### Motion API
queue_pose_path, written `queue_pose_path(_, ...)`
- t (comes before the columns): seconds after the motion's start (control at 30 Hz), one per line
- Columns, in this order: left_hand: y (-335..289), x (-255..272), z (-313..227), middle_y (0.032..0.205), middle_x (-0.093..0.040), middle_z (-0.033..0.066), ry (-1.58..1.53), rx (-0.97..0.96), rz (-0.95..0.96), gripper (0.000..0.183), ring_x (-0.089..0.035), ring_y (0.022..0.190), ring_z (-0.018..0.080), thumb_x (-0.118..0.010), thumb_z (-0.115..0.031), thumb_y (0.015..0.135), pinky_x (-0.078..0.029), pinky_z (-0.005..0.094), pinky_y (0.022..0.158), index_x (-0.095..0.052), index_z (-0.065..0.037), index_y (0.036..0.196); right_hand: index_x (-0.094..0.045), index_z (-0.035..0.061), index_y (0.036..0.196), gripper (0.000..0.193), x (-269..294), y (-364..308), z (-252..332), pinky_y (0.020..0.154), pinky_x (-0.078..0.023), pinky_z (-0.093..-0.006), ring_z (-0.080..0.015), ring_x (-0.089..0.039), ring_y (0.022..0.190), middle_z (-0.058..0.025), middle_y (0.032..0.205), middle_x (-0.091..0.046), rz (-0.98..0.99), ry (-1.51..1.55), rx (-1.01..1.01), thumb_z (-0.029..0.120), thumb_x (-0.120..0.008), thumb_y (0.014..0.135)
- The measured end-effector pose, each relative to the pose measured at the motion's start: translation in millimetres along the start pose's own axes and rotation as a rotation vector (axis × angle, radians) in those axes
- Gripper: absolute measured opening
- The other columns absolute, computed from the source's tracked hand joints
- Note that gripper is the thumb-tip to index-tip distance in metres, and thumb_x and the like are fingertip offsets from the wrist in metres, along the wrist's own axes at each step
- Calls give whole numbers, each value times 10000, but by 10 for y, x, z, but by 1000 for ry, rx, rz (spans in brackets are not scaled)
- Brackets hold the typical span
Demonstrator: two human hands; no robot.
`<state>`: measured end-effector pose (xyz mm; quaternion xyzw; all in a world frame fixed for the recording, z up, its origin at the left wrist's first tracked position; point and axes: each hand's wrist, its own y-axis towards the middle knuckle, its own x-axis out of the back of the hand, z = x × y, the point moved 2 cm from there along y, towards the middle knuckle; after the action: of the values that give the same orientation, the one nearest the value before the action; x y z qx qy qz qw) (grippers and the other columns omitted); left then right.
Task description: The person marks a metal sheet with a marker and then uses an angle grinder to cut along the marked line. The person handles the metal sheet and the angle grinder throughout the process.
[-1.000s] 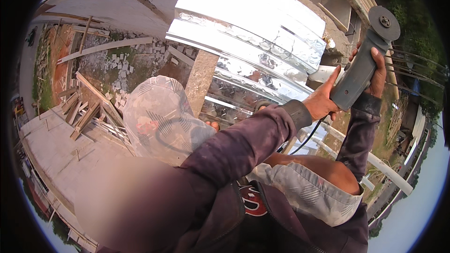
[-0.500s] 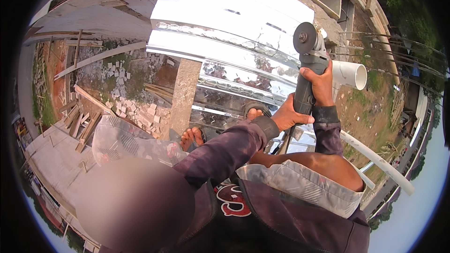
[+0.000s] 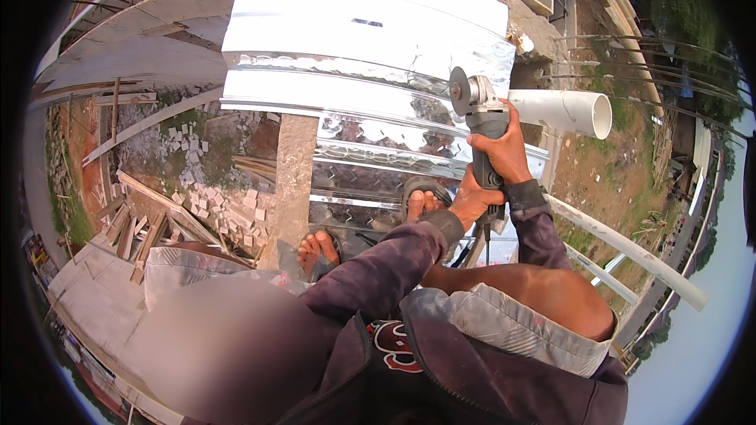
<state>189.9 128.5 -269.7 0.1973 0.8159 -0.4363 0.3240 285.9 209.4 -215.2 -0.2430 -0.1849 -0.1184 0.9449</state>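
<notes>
Both my hands hold a dark grey angle grinder (image 3: pixel 490 123) with a bare metal gear head and a thin round cutting disc (image 3: pixel 457 92). My right hand (image 3: pixel 508 153) wraps the body just behind the head. Lower down, my left hand (image 3: pixel 471 201) grips the rear of the body, where a cord runs off toward my legs. The disc stands tilted above shiny ribbed metal sheets (image 3: pixel 339 35); whether it touches them I cannot tell. My feet (image 3: pixel 319 250), in sandals, are at the sheets' near side.
A white plastic pipe (image 3: pixel 563 112) lies right of the grinder, and a long thin pipe (image 3: pixel 630 252) slants lower right. Left of the sheets runs a concrete ledge (image 3: pixel 293 173). Beyond it, lower ground holds broken blocks (image 3: pixel 228 205) and timber planks (image 3: pixel 150 240). Thin rods (image 3: pixel 646 75) project at right.
The grinder has moved left and a little toward me over the sheets, with both hands still on it. Its disc has turned more edge-on. The whole view has shifted slightly.
</notes>
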Motion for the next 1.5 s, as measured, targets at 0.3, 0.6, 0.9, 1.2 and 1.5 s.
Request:
queue_pose_path(0.3, 222, -135, 20, 1066, -579, 46, -290, -38, 6, 695, -617, 967, 185, -764, 36, 661, -537, 326, 829, -433, -27, 1269, -369, 104, 1463, 883, -9, 209, 91, 860, -548, -374, -278, -677, 962, -194, 1116, -665, 72, -281, 110, 157, -792, 690)
queue_pose_path(0.6, 240, 67, 26, 1144, -611, 59, -350, -8, 27, 765, -639, 1044, 209, -714, 90, 685, -544, 344, 875, -417, -62, 1373, -388, 113, 1435, 841, -237, 176, 120, 847, -558, -389, -289, -706, 922, -200, 1050, -705, 58, -347, 115, 152, -782, 694)
queue_pose_path(0.9, 351, 116, 107, 1116, -640, 65, -349, 7, 93, 795, -653, 1028, 210, -731, 63, 671, -543, 345, 871, -416, -56, 1392, -371, 94, 1435, 846, -262, 189, 113, 815, -562, -385, -278, -696, 879, -188, 1025, -703, 42, -363, 123, 133, -778, 694)
queue_pose_path(1.2, 374, 84, 131, 1141, -622, 79, -351, 27, 73, 831, -651, 1028, 217, -727, 66, 671, -547, 344, 864, -385, -46, 1420, -368, 104, 1442, 849, -213, 198, 86, 815, -561, -389, -281, -695, 874, -191, 1013, -701, 36, -371, 117, 143, -782, 701)
queue_pose_path(1.5, 338, 72, 84, 1160, -624, 70, -381, -3, 84, 854, -628, 1093, 217, -722, 67, 661, -524, 345, 912, -381, -50, 1434, -366, 112, 1444, 842, -218, 219, 76, 820, -559, -394, -294, -702, 893, -202, 1021, -704, 47, -369, 122, 153, -777, 710)
